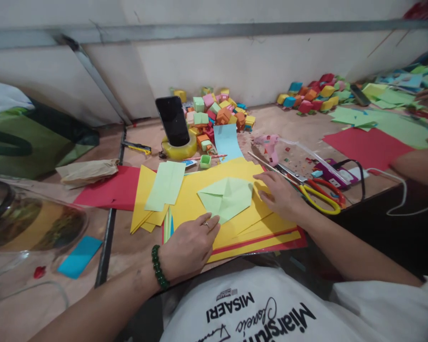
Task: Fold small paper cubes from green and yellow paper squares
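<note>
A light green sheet [231, 195], creased and folded at its edges, lies on a stack of yellow paper [189, 192]. My left hand [194, 242], wearing a ring and a green bead bracelet, rests at the sheet's lower left edge, fingertips on the paper and nothing wrapped in the fingers. To the right of the sheet, my right hand [280, 194] lies over the yellow stack with its fingers apart, holding nothing. Light green strips [166, 185] lie on yellow pieces left of the sheet. A small green paper box [205, 161] stands behind the stack.
A phone [173, 119] leans in a tape roll [180, 148] before piled paper cubes [223, 111]. Scissors [317, 190], a pink glue gun [269, 145] and a purple device [333, 173] sit right. Another person's arm [419, 164] is far right. A plastic container [32, 218] stands left.
</note>
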Demonstrator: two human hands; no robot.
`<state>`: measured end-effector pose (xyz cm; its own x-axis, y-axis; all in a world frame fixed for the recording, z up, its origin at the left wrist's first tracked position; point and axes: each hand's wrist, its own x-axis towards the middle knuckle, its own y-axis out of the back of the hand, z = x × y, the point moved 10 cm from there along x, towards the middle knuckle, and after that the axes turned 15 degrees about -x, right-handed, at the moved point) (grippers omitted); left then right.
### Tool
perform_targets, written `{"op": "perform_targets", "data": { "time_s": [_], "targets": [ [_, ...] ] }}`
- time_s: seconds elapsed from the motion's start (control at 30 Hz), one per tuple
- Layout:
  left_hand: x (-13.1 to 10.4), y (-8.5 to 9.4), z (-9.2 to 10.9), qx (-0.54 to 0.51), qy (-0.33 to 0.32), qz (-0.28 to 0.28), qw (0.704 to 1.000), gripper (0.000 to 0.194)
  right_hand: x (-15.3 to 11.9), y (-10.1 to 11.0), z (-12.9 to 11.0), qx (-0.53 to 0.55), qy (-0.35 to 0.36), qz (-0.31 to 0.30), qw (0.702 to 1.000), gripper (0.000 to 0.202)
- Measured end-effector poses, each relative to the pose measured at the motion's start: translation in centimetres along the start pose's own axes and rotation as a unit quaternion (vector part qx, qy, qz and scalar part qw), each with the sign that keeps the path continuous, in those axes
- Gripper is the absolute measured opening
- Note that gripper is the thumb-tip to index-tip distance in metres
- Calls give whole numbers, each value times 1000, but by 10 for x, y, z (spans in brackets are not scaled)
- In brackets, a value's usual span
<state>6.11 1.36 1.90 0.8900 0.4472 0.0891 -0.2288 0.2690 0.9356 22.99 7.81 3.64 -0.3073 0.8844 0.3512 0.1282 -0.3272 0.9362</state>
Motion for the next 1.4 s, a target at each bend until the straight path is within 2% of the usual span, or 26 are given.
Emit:
{"op": "perform_targets", "data": {
  "time_s": [0.03,0.13,0.2,0.27,0.33,0.43,0.53,0.63,0.7,0.83,0.9,1.0,1.1,1.2,1.3,1.4],
  "targets": [
    [0,-1,0,-6,5,-4,1000,32,0,12,-13,-4,26,38,999,29],
    [3,-1,-1,-14,17,-9,1000,28,-7,25,-73,3,186,67,980,31],
    [7,-1,-2,-5,23,0,1000,28,-14,23,-101,-19,255,71,964,30],
    [10,-2,-2,16,23,10,1000,26,-17,10,-112,-46,287,40,956,30],
    [12,-4,0,48,14,18,999,20,-16,-4,-109,-71,299,4,952,33],
    [12,-5,-1,93,8,28,995,15,-11,-16,-91,-97,291,-36,951,34],
    [11,-3,-2,98,8,35,995,18,-5,-19,-73,-93,278,-56,955,29],
    [11,5,-3,74,13,41,996,19,-2,-15,-68,-89,284,-56,953,24],
    [12,15,-4,61,18,66,996,16,-3,-10,-75,-106,301,-45,947,25],
    [12,30,-5,91,21,120,988,17,-10,10,-108,-127,320,20,939,29],
    [12,26,-6,117,14,106,987,17,-13,18,-123,-127,312,52,940,30],
    [10,21,-12,131,13,86,988,20,-14,14,-131,-98,297,51,948,23],
    [6,22,-22,130,29,76,988,17,-9,-1,-118,-35,287,1,957,31],
    [4,22,-28,112,56,61,990,16,-4,-15,-101,47,294,-87,951,41],
    [3,15,-22,68,72,34,994,11,2,-21,-90,112,284,-175,936,48],
    [2,7,-9,32,68,6,997,15,13,-21,-83,164,262,-239,921,53]
  ]
}}
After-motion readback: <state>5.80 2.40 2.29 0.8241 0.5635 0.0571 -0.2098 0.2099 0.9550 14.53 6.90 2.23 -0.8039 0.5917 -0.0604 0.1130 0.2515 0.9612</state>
